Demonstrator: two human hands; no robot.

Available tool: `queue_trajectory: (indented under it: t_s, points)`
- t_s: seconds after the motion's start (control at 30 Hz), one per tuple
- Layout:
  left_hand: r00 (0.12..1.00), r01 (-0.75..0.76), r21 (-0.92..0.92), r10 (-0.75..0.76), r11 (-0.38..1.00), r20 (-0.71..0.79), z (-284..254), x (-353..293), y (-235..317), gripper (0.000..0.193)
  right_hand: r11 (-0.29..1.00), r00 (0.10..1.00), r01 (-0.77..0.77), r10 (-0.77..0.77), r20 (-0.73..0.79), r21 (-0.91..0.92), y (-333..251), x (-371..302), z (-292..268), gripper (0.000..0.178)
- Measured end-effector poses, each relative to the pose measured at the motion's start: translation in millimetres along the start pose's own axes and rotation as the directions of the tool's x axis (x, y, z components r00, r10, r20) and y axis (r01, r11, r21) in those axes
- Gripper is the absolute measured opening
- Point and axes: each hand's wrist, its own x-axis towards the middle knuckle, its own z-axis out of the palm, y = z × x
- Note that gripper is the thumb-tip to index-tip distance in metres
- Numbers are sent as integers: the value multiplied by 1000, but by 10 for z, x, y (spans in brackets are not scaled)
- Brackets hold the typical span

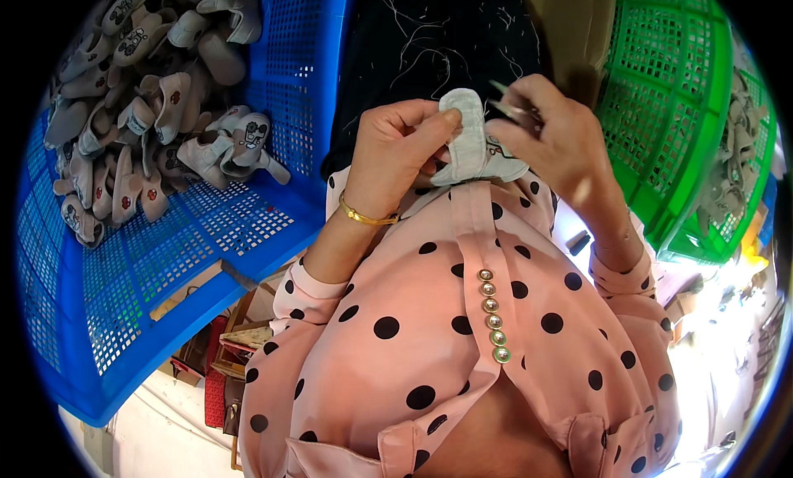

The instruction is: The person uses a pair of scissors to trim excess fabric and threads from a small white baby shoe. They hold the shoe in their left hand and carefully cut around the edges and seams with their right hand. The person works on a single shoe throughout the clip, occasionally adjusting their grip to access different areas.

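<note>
My left hand [395,152], with a gold bangle at its wrist, pinches a small pale grey cloth shoe [467,144] between thumb and fingers. The shoe's rounded end points up, and part of a printed or stitched picture shows on its right side. Close to that side is my right hand [566,135], its fingers curled around small metal thread snips [516,112]. Motion blurs the snips, and their tips point toward the shoe. Whether the blades touch the shoe I cannot tell.
To the left stands a blue plastic crate [281,82] with a heap of small grey shoes [136,119]. On the right a green plastic crate [652,106] has more of them beyond it. Dark cloth [429,32] strewn with loose thread ends covers my lap.
</note>
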Motion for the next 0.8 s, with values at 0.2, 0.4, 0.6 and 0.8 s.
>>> queue_trajectory:
  t_s: [0.2, 0.4, 0.6, 0.8]
  points:
    - [999, -37, 55, 39, 998, -31, 43, -48, -30, 17, 945, 979, 190, -163, 122, -267, -55, 67, 140, 24]
    - [998, 17, 56, -13, 998, -65, 36, 40, -81, 20, 768, 949, -238, 53, 311, 595, -204, 10, -53, 12]
    - [998, 66, -129, -68, 989, -6, -71, 82, -83, 20, 995, 990, 59, -48, -132, 86, 60, 37, -67, 28]
    - [994, 101, -173, -94, 980, 48, -121, 90, -55, 19, 935, 976, 212, -216, 16, -285, 92, -43, -135, 45]
